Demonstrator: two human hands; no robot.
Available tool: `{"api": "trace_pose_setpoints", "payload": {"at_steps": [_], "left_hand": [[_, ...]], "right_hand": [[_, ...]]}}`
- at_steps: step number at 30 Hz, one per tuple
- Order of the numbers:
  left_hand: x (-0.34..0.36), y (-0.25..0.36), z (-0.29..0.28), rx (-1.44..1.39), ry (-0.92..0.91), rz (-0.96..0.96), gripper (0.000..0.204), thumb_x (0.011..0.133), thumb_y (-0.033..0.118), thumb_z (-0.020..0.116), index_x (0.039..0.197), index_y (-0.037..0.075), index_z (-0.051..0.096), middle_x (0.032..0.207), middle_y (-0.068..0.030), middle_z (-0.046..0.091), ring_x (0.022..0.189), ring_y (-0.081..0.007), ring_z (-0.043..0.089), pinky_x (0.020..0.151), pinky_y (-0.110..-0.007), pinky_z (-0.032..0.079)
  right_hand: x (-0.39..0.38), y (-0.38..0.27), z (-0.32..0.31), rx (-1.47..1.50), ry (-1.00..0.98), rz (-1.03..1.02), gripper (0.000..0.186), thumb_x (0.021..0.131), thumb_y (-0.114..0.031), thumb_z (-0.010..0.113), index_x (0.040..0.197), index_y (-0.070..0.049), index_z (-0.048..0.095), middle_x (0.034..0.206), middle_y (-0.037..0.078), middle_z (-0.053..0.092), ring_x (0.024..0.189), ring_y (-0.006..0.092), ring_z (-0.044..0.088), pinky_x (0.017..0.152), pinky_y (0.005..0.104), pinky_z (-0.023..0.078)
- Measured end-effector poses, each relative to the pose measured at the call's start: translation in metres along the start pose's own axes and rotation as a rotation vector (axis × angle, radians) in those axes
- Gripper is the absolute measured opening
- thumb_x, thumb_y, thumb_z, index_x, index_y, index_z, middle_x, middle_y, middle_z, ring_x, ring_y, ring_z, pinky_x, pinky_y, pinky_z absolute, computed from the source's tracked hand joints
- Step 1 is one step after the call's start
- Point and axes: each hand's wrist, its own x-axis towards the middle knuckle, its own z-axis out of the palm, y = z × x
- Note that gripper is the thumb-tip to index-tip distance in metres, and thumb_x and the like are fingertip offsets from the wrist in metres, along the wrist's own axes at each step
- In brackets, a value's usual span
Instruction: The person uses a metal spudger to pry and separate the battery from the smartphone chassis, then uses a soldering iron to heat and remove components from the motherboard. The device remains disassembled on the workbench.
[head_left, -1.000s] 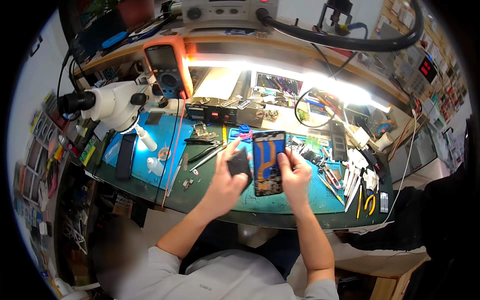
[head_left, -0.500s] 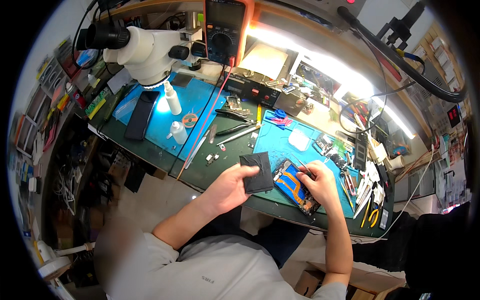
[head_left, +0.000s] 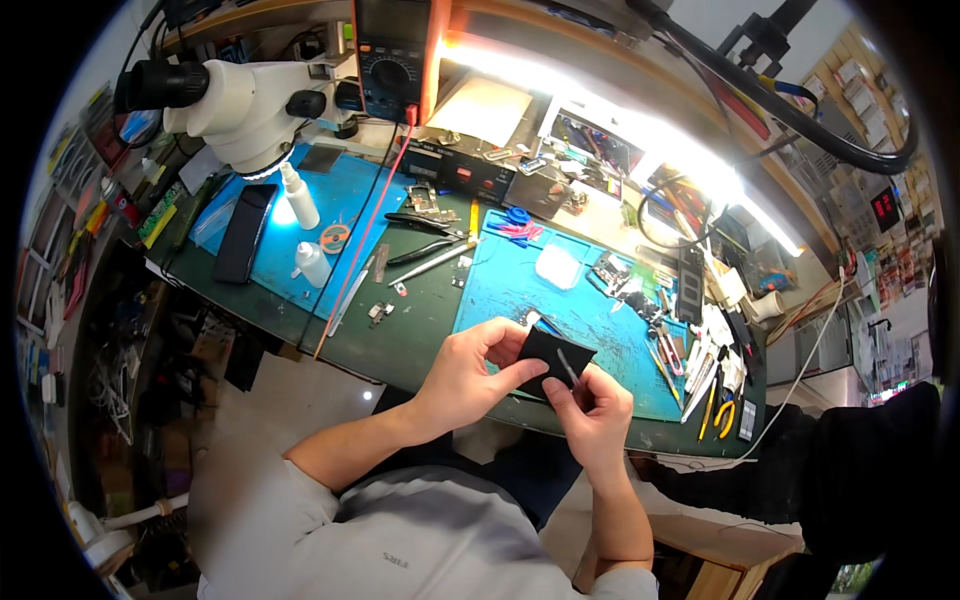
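My left hand grips a black flat rectangular piece, its thumb pressed on the face. My right hand has fingers curled at that piece's right side, holding a thin metal tool across it. Behind the piece, a sliver of the opened phone shows; the rest is hidden. Both hands are over the front edge of the blue work mat, on which a white translucent container sits farther back.
A microscope, orange-cased multimeter, bottles and dark phone are at the left. Pliers, loose parts and a pile of tools lie around the mat. A black hose hangs at upper right.
The black piece has moved rightward, over the opened phone, which is now mostly covered. My hands have drawn together, and the tool in my right hand now lies across the black piece.
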Motion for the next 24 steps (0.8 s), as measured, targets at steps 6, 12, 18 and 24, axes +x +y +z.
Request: {"api": "trace_pose_setpoints", "payload": {"at_steps": [6, 12, 18, 24], "left_hand": [[0.007, 0.001, 0.016, -0.041, -0.076, -0.099, 0.024, 0.093, 0.013, 0.082, 0.111, 0.002, 0.071, 0.097, -0.0023, 0.075, 0.083, -0.0077, 0.067, 0.075, -0.026, 0.055], [0.025, 0.001, 0.023, -0.553, -0.38, -0.475, 0.031, 0.098, 0.025, 0.078, 0.113, -0.001, 0.071, 0.096, -0.0019, 0.073, 0.084, -0.0075, 0.065, 0.07, -0.024, 0.053], [0.026, -0.001, 0.058, 0.089, -0.309, -0.125, 0.024, 0.101, 0.024, 0.074, 0.093, 0.002, 0.071, 0.083, 0.0009, 0.071, 0.069, -0.008, 0.063, 0.065, -0.025, 0.052], [0.034, -0.003, 0.074, -0.475, -0.49, -0.505, 0.021, 0.101, 0.025, 0.074, 0.096, 0.005, 0.071, 0.086, 0.0012, 0.07, 0.072, -0.0053, 0.062, 0.066, -0.023, 0.053]], "right_hand": [[-0.011, 0.007, -0.003, 0.21, 0.085, 0.105, 0.02, 0.092, -0.014, 0.082, 0.084, -0.001, 0.069, 0.069, -0.005, 0.054, 0.059, 0.0033, 0.04, 0.052, 0.024, 0.029], [-0.015, 0.008, -0.038, 0.916, -0.091, 0.442, 0.015, 0.099, -0.016, 0.075, 0.1, -0.001, 0.076, 0.082, -0.007, 0.064, 0.07, -0.0007, 0.048, 0.058, 0.0186, 0.035], [-0.038, 0.025, -0.043, 0.079, 0.216, 0.108, 0.025, 0.095, -0.019, 0.079, 0.082, -0.002, 0.066, 0.066, -0.007, 0.052, 0.06, 0.0033, 0.039, 0.053, 0.0253, 0.03], [-0.046, 0.024, -0.065, 0.898, 0.106, 0.468, 0.034, 0.099, -0.022, 0.077, 0.074, -0.008, 0.058, 0.067, -0.011, 0.048, 0.061, 0.0026, 0.035, 0.053, 0.0244, 0.028]]}}
